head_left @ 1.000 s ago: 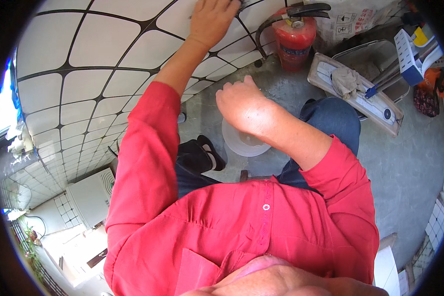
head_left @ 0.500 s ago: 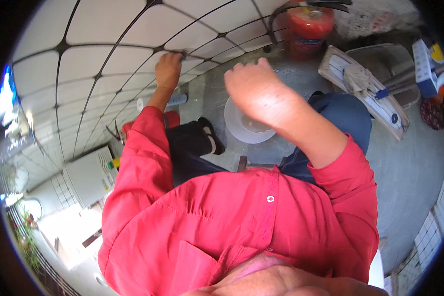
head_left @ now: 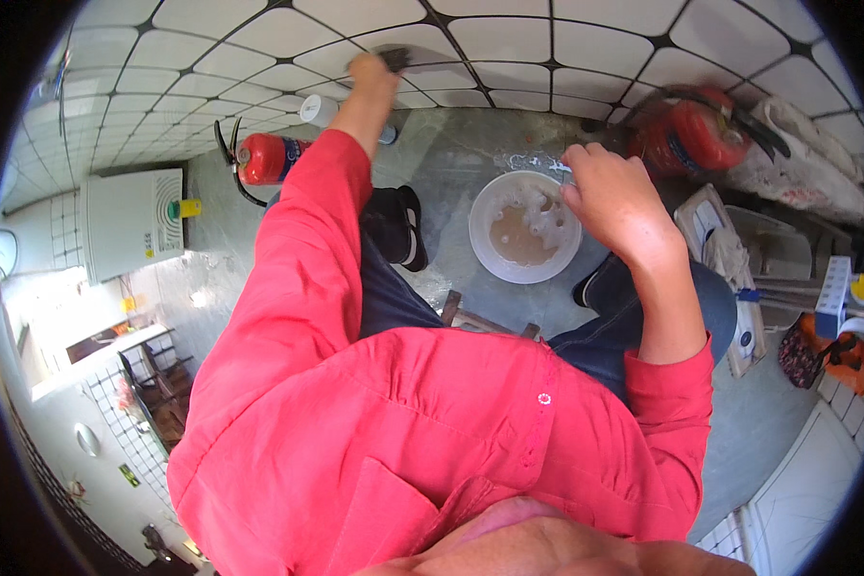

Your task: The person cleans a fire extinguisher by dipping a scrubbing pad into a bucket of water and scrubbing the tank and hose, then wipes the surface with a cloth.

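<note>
My left hand reaches to the white tiled wall, closed on a dark, blurred pad against the tiles. My right hand is raised beside a translucent plastic tub holding murky, sudsy water; its fingers are curled, and what they hold, if anything, is hidden. White foam lies on the grey floor just behind the tub.
Red fire extinguishers stand at left and right. A white cylinder is by the wall. A white sack, a long board and an orange bag crowd the right. A white box is at left.
My left hand has moved lower along the wall with the dark pad. The view has swung, bringing the left extinguisher and more of the tub into sight. My right hand stays near the tub, curled.
</note>
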`<state>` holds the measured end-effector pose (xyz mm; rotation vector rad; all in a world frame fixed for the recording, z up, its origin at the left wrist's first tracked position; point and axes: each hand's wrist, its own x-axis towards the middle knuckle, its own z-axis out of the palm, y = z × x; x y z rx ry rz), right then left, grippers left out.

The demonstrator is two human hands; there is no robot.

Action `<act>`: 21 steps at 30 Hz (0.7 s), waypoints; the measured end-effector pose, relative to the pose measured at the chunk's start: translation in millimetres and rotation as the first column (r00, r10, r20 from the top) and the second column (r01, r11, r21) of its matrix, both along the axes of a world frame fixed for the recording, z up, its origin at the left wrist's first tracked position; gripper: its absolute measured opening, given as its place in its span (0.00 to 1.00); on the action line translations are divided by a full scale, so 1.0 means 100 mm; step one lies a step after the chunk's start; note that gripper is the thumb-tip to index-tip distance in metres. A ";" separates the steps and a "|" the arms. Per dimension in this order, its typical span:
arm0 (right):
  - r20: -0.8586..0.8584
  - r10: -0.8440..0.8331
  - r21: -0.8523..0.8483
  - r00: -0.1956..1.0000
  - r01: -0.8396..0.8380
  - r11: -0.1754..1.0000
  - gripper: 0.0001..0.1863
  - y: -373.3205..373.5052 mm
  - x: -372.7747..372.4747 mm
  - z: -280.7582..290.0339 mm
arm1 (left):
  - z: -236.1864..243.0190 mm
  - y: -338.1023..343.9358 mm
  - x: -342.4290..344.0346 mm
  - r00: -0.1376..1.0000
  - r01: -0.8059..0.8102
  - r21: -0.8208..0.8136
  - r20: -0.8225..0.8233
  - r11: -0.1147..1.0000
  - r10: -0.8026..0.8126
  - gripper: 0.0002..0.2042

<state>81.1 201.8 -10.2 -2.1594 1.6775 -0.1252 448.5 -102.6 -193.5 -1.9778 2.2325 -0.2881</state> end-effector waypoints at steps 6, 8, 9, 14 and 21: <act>-0.052 0.088 0.095 0.995 -0.083 0.992 0.16 -0.15 0.17 -0.05 | -0.22 0.39 -1.64 0.960 0.257 0.226 -0.175 0.940 -0.220 0.07; -0.049 0.129 0.126 0.990 -0.122 0.985 0.16 -0.18 0.26 -0.07 | -0.34 0.47 -2.01 0.956 0.249 0.226 -0.212 0.942 -0.202 0.07; -0.043 0.137 0.133 0.990 -0.131 0.982 0.16 -0.19 0.28 -0.10 | -0.39 0.52 -2.17 0.955 0.247 0.234 -0.226 0.941 -0.194 0.07; 0.026 0.104 0.134 0.994 -0.107 0.985 0.17 -0.16 0.21 -0.12 | -0.31 0.56 -1.86 0.968 0.130 0.284 -0.246 0.950 -0.059 0.10; -0.019 0.093 0.161 0.995 -0.089 0.983 0.17 -0.13 0.12 -0.10 | -0.23 0.53 -0.60 0.158 -0.444 0.270 -0.915 0.854 0.371 0.13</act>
